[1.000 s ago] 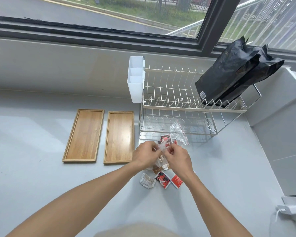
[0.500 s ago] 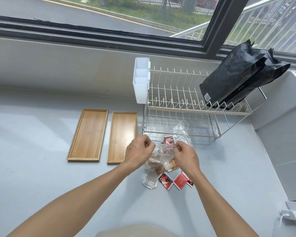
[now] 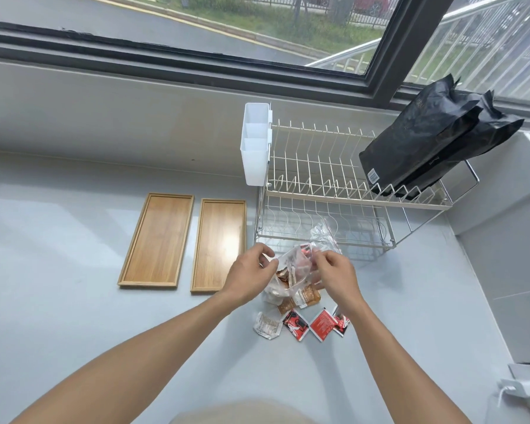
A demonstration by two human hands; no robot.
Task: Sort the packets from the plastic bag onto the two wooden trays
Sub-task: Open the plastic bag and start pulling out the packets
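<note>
A clear plastic bag [image 3: 292,266] with red and brown packets inside sits on the grey counter in front of the dish rack. My left hand [image 3: 250,275] pinches its left edge and my right hand [image 3: 334,272] pinches its right edge, holding the mouth apart. Just below the bag lie loose packets: a whitish one [image 3: 266,325], a red and black one [image 3: 295,324], a red one [image 3: 323,324] and a brown one [image 3: 308,296]. Two wooden trays lie side by side to the left, the left tray [image 3: 156,241] and the right tray [image 3: 219,244], both with nothing on them.
A two-tier wire dish rack [image 3: 334,191] stands behind the bag, with a white plastic caddy [image 3: 256,148] hung on its left end and black pouches [image 3: 435,139] leaning in its right end. A white device with a cable [image 3: 523,388] sits at the right edge.
My hands have drawn apart, spreading the bag's mouth wider. The view has shifted a little, so everything sits slightly more to the right and lower.
</note>
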